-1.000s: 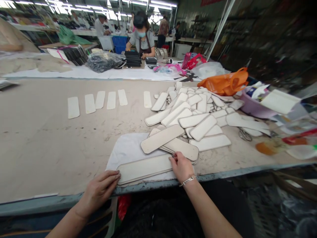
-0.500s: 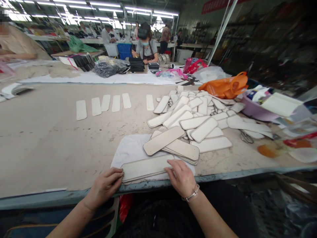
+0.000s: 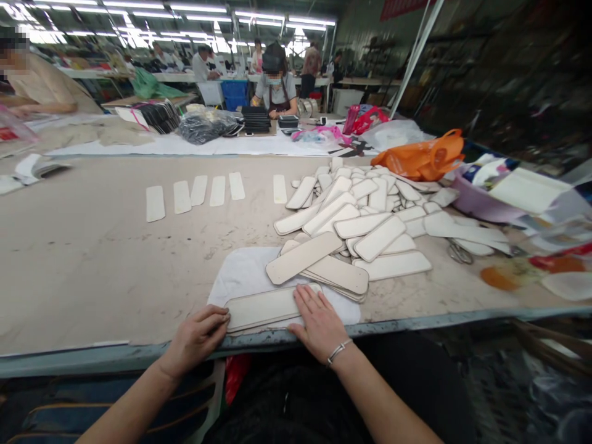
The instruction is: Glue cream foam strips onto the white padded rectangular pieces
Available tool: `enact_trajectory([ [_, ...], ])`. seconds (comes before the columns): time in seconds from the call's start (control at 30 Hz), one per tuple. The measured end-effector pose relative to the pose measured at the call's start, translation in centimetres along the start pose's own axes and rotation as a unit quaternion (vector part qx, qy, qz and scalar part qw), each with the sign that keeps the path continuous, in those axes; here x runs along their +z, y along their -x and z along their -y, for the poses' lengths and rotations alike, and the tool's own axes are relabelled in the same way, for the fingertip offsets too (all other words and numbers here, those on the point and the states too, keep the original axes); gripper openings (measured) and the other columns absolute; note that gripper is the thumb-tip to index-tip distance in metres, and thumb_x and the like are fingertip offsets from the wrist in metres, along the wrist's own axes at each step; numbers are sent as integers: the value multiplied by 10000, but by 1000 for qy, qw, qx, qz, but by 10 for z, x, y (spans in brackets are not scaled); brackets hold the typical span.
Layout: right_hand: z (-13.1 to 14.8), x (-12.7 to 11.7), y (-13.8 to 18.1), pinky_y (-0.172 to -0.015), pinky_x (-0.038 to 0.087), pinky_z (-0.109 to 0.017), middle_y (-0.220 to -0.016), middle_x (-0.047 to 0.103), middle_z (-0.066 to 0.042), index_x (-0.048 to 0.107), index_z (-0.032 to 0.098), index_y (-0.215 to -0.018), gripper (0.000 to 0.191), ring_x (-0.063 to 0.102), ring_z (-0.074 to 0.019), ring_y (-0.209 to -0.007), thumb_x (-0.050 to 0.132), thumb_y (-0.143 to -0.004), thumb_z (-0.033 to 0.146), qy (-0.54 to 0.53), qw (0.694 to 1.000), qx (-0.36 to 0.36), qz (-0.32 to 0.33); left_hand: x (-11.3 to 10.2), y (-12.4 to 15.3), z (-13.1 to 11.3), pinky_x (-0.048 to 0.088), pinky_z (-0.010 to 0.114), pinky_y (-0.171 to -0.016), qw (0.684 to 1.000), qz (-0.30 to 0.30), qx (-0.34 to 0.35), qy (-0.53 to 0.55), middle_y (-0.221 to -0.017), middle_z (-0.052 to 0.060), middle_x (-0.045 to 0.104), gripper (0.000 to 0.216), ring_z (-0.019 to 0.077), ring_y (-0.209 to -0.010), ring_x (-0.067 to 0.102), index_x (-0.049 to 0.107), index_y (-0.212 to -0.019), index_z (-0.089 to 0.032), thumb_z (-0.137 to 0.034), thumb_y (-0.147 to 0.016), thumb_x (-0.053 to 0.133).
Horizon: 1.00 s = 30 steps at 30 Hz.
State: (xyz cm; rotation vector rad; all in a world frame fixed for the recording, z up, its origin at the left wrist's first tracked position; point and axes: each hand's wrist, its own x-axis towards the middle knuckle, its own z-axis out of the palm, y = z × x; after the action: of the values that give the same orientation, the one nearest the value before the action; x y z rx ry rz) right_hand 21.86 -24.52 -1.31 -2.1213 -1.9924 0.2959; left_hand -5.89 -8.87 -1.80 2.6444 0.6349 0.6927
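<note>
A long off-white panel with rounded corners and a dark edge (image 3: 263, 309) lies on a white cloth (image 3: 240, 265) at the table's near edge. Another piece's edge seems to show beneath it. My left hand (image 3: 198, 333) pinches the panel's left end between thumb and fingers. Stretched out flat, my right hand (image 3: 319, 317) rests on its right part, hiding some of that end. Just beyond lies a small stack of similar panels (image 3: 342, 274), with one panel (image 3: 303, 258) slanted across its top.
A heap of off-white panels (image 3: 370, 194) spreads to the right, near scissors (image 3: 460, 251), an orange bag (image 3: 420, 157) and a purple basin (image 3: 485, 200). Several short pieces (image 3: 155, 203) lie in a row at left. A person (image 3: 277, 92) sits across the table.
My right hand has slid left from the panel's right end and flattened onto its top. My left hand keeps its hold on the left end.
</note>
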Motion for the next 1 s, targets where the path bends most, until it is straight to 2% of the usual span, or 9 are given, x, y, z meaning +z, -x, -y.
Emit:
enact_trajectory([
  [0.13,-19,-2,6,-1135,160,-418,-1524,141,-61,198,131,-1447,715,137,-219,-1401,279,-894,576,33,998,58,0,1,-2,-4,537,242,-756,1000,0,-20,5,-928,74,642,132,149,-858,634,655,-852,-179,-222,-836,532],
  [0.27,-19,0,7,-1131,170,-433,-1519,165,-72,210,121,-1442,714,151,-219,-1398,311,-889,561,38,997,65,-12,-6,-3,-6,548,248,-727,997,-16,-78,23,-895,63,649,153,141,-808,638,655,-879,-169,-251,-833,534],
  [0.37,-17,0,6,-1128,179,-442,-1513,188,-81,230,112,-1435,714,168,-221,-1394,338,-883,553,36,997,67,-17,-14,-6,-15,552,234,-611,982,-101,-159,29,-931,67,640,199,129,-727,632,631,-955,-155,-279,-846,519],
  [0.43,-17,1,6,-1127,183,-446,-1509,203,-83,239,112,-1432,716,178,-223,-1391,344,-880,556,35,997,64,-21,-14,-12,-33,563,275,-680,978,-142,-154,20,-1017,86,632,222,156,-828,638,620,-1016,-162,-272,-866,498],
  [0.5,-18,4,6,-1126,181,-447,-1509,206,-83,242,111,-1432,717,181,-225,-1390,341,-880,558,39,997,58,-29,-5,-22,-61,520,360,-883,992,-100,-79,13,-1151,107,607,281,205,-1065,582,589,-1130,-179,-258,-885,477],
  [0.6,-20,8,7,-1124,182,-448,-1508,209,-85,249,110,-1430,704,184,-230,-1389,341,-883,543,50,997,54,-36,26,-46,-108,377,425,-1059,997,62,48,3,-1363,145,472,489,255,-1329,339,423,-1340,-144,-354,-900,456],
  [0.7,-22,11,7,-1116,197,-443,-1504,226,-78,272,123,-1426,659,197,-230,-1385,328,-894,508,59,996,52,-34,60,-67,-131,254,465,-1115,984,163,64,-35,-1477,180,278,726,288,-1394,163,273,-1417,-84,-551,-877,402],
  [0.83,-23,12,7,-1121,185,-443,-1506,216,-76,269,118,-1426,688,196,-233,-1385,331,-885,539,61,996,46,-41,66,-61,-110,170,462,-1131,976,191,49,-94,-1497,173,223,765,281,-1403,115,205,-1439,-89,-597,-881,331],
  [1.0,-23,11,7,-1124,178,-449,-1507,216,-77,248,126,-1433,704,180,-228,-1390,337,-880,553,36,997,46,-46,19,-22,-50,199,459,-1115,961,199,27,-192,-1509,144,194,693,267,-1399,145,143,-1458,-146,-516,-910,353],
])
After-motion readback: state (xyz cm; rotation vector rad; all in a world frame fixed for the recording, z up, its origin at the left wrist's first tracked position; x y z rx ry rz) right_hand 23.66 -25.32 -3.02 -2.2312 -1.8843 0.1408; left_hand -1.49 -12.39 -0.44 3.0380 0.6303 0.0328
